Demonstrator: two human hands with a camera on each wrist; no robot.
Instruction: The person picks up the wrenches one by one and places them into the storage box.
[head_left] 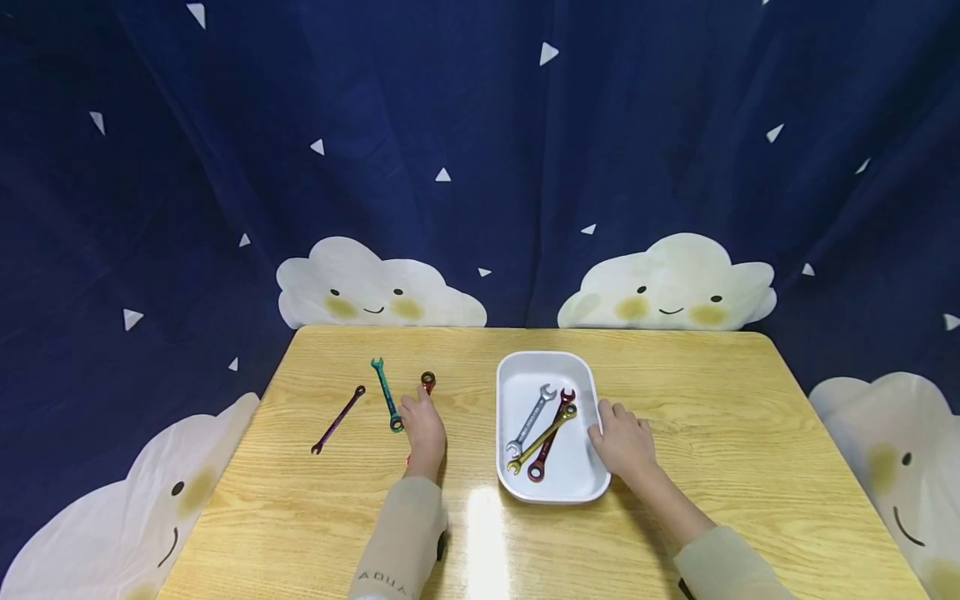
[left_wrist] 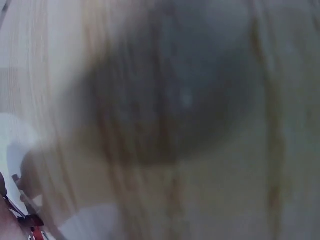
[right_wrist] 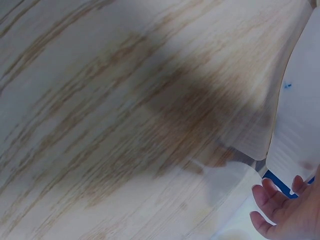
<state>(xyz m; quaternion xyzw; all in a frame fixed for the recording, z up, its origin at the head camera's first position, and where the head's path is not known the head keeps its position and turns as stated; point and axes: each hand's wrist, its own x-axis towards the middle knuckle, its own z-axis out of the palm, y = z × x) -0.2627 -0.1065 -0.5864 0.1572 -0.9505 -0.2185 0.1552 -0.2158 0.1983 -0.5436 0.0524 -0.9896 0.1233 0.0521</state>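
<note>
My left hand (head_left: 424, 433) is over a red wrench (head_left: 428, 382), covering its middle; the ring end shows beyond the fingers. Whether the fingers pinch it I cannot tell. Part of that wrench (left_wrist: 36, 232) appears at the lower left of the left wrist view. Left of this hand lie a green wrench (head_left: 386, 394) and a purple wrench (head_left: 337, 420). My right hand (head_left: 624, 439) is at the right side of a white tray (head_left: 545, 360), fingers (right_wrist: 267, 199) loosely bent and spread. Inside the tray are a silver wrench (head_left: 532, 419), a dark red wrench (head_left: 546, 457) and a gold wrench (head_left: 542, 439) crossing over the dark red one.
Everything stands on a light wooden table (head_left: 712, 400). Behind its far edge hangs a dark blue curtain (head_left: 480, 100) with white triangles and smiling clouds. A bright light reflection lies on the wood between the left forearm and the tray.
</note>
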